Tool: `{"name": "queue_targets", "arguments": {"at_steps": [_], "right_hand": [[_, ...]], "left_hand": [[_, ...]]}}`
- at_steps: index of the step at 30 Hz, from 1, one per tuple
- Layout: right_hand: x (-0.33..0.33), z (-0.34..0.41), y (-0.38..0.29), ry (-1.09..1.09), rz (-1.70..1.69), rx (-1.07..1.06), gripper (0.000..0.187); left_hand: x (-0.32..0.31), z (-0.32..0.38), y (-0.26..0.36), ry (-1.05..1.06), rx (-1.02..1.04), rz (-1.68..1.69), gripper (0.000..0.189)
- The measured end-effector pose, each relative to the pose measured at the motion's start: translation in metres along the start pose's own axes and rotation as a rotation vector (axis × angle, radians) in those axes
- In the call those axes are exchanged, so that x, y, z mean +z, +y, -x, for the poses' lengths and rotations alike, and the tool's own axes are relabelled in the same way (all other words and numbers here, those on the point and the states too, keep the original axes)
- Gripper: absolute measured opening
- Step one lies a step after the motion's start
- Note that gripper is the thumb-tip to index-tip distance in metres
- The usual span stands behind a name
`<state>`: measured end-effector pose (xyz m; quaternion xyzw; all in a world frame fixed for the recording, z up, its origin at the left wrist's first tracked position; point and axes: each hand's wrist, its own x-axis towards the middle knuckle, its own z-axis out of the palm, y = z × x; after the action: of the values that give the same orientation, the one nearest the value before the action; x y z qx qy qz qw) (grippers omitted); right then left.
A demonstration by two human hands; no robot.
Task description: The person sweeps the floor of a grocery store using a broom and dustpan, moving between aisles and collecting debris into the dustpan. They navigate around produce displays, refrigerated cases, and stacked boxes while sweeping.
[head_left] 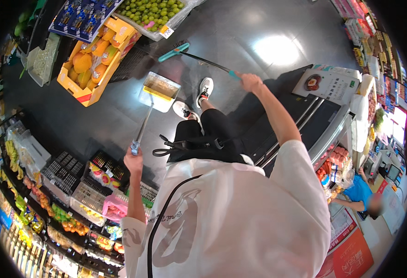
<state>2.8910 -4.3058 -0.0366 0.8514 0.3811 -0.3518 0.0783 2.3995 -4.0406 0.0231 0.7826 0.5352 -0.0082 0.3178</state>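
My left hand (133,162) is closed round the upper end of the metal handle of a long-handled dustpan (161,100). The pan, white with a yellow comb edge, lies on the floor in front of my shoes, and brownish matter shows inside it. In my right hand (250,82) is the handle of a broom (174,52) with a teal head and dark bristles. The broom head is beyond the dustpan, beside the fruit display. Its bristles point away from me; whether they touch the floor I cannot tell.
A yellow carton of mangoes (72,87) stands left of the dustpan, with a tray of green fruit (155,33) farther off. Black crates (63,170) and produce shelves line the lower left. A chest cabinet (314,120) is at my right. A person in blue (358,189) is farther right.
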Motion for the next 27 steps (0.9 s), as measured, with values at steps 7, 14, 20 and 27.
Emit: {"name": "queue_targets", "arguments": {"at_steps": [7,14,20,27], "right_hand": [[0.000,0.021,0.066,-0.096,0.288,0.067,0.064],[-0.008,0.075,0.120,-0.187,0.352,0.208,0.063],[0.002,0.115,0.152,-0.177,0.181,0.269,0.061],[0.001,0.163,0.148,0.016,-0.394,0.247,0.047]], "left_hand": [[-0.020,0.026,0.018,0.064,-0.057,0.044,0.026],[-0.013,0.028,0.042,0.043,-0.081,0.067,0.023],[0.000,-0.002,0.046,-0.015,-0.073,0.070,0.021],[0.031,-0.063,0.083,-0.175,0.118,-0.146,0.028]]}}
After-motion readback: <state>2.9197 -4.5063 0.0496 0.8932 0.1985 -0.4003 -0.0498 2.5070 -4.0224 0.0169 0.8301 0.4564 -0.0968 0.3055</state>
